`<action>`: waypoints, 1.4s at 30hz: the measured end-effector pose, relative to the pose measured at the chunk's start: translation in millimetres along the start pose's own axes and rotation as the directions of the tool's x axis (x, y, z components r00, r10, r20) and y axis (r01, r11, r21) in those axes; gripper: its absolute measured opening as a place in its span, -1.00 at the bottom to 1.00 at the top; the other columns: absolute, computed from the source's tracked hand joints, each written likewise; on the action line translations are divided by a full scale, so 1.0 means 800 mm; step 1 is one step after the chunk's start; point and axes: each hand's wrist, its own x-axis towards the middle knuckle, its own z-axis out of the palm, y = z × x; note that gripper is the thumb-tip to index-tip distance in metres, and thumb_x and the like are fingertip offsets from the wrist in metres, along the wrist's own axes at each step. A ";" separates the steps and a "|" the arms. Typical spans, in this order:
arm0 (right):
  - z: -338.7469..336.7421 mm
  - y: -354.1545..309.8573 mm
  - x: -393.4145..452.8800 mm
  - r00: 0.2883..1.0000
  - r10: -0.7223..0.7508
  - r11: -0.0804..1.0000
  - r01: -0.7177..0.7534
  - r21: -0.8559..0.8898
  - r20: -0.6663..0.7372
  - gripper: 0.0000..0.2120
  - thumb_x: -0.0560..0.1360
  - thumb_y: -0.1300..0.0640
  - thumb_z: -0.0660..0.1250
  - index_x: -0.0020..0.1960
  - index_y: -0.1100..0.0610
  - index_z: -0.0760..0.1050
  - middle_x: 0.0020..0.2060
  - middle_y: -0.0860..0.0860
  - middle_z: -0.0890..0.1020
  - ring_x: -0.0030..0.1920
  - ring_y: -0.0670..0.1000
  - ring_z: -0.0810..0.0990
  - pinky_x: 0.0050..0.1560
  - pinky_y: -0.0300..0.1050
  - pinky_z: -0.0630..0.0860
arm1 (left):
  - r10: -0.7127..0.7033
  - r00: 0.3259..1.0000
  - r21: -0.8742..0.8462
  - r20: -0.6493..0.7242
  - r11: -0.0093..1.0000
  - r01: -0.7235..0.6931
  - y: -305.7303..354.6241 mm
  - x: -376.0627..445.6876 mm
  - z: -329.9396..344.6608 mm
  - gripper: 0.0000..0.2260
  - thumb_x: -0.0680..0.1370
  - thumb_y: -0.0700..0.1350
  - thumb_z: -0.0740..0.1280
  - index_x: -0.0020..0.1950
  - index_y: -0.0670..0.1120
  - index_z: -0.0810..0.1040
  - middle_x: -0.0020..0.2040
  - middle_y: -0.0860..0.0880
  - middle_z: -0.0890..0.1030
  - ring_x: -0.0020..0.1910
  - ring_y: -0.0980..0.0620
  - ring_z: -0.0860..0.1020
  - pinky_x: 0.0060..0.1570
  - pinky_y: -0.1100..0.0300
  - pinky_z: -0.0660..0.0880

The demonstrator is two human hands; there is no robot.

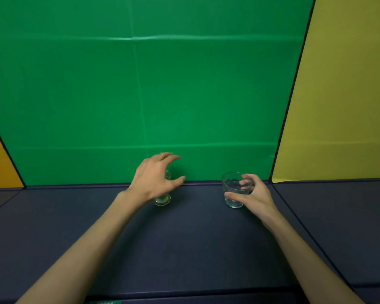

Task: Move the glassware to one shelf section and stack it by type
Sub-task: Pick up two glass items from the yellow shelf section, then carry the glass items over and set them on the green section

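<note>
Two glasses are seen on the dark blue shelf (184, 238), one of each kind. The goblet (162, 199) is footed: a round clear base and a short stem are visible, while its bowl is largely hidden behind the left hand (155, 178). The tumbler (234, 190) is a short, straight-sided cylinder of clear glass with a thick bottom and an open round rim; dark reflections are seen inside it. Both are stood upright near the back edge of the middle section, well apart from each other, the goblet left of centre and the tumbler to the right.

The left hand is held over the goblet with fingers spread and loosely curved, thumb apart from them; whether the glass is touched cannot be told, and nothing is seen to be gripped. The tumbler is gripped by the right hand (253, 195), with the thumb laid across its near side and the fingers curled round its far side, seen through the glass.

The shelf surface is matte and padded, divided by seams into sections. One green panel (140, 84), smooth fabric with faint fold creases, is set behind the middle section. Yellow panels (342, 95) are set at both sides.
</note>
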 end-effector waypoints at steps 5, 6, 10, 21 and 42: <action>-0.021 0.014 0.017 0.999 0.043 0.998 -0.044 -0.040 -0.016 -0.25 0.17 0.00 0.70 0.25 0.05 0.43 0.02 -0.05 0.60 0.04 -0.04 0.59 -0.02 -0.20 0.44 | 0.036 0.994 0.064 0.104 0.997 -0.042 0.062 0.007 0.021 -0.40 0.47 0.28 0.29 0.47 0.05 0.45 0.44 -0.03 0.49 0.39 -0.10 0.46 0.32 -0.01 0.41; -0.026 0.016 0.021 0.999 0.052 0.998 -0.053 -0.047 -0.017 -0.23 0.17 0.00 0.70 0.27 0.07 0.43 0.02 -0.05 0.60 0.04 -0.04 0.59 0.00 -0.19 0.44 | 0.037 0.992 0.076 0.123 0.996 -0.046 0.071 0.006 0.027 -0.39 0.49 0.27 0.29 0.49 0.06 0.42 0.47 -0.03 0.46 0.41 -0.10 0.43 0.34 -0.01 0.40; -0.039 0.021 0.031 0.998 0.058 0.995 -0.059 -0.086 -0.011 -0.20 0.18 0.01 0.69 0.31 0.10 0.41 0.04 -0.04 0.60 0.04 -0.04 0.57 0.01 -0.20 0.41 | 0.021 0.985 0.131 0.171 0.990 -0.044 0.090 0.005 0.045 -0.39 0.52 0.27 0.26 0.53 0.05 0.36 0.52 -0.06 0.39 0.46 -0.12 0.37 0.38 -0.04 0.34; -0.056 0.030 0.046 0.993 0.095 0.988 -0.086 -0.130 0.065 0.02 0.20 -0.05 0.68 0.51 0.10 0.24 0.21 -0.01 0.55 0.19 0.03 0.55 0.23 -0.03 0.49 | -0.039 0.973 0.161 0.226 0.987 0.003 0.100 -0.003 0.058 -0.39 0.54 0.27 0.24 0.53 0.05 0.35 0.55 -0.07 0.34 0.49 -0.13 0.33 0.44 -0.06 0.31; 0.089 -0.129 -0.009 0.751 -0.517 0.571 0.660 -0.488 0.410 -0.53 0.56 -0.15 0.25 0.40 0.03 0.44 0.31 -0.02 0.53 0.28 0.06 0.49 0.27 0.01 0.37 | -0.290 0.956 0.284 -0.052 0.913 0.292 0.024 -0.068 -0.049 -0.41 0.55 0.29 0.21 0.54 0.08 0.35 0.55 -0.08 0.34 0.51 -0.11 0.29 0.41 -0.04 0.28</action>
